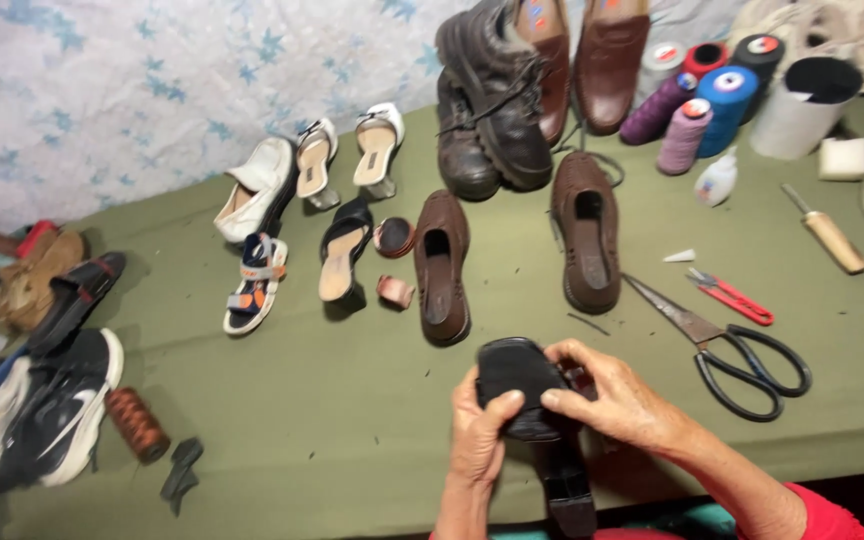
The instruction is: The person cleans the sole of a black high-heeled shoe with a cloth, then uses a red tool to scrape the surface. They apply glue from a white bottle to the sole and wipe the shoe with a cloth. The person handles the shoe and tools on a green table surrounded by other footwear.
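— What is around you?

— A counter (352, 420) under a green cloth, with a pale starred sheet (102, 90) hanging behind its far edge. Shoes lie all over it.

— And your hands?

— Both are at the near edge, closed on a black shoe (522, 385). My left hand (480, 435) grips it from below, thumb pressed on the dark sole; my right hand (617, 395) wraps over the top, fingers curled round it. The heel end points down past the near edge.

— What lies closest?

— Just beyond the shoe, toward the middle of the counter, a pair of brown shoes (442, 268), lying apart. Right of my right hand are big black-handled scissors (727, 355), and beside them a small red clipper (732, 297).

— Farther off?

— Spools of thread (702, 105) at the far right corner, with a wooden-handled tool (832, 235) near them. Black boots (492, 100) stand at the far edge, white heeled sandals (347, 155) left of them. Near the left edge, a black-and-white sneaker (62, 410) and a copper-brown spool (137, 425).
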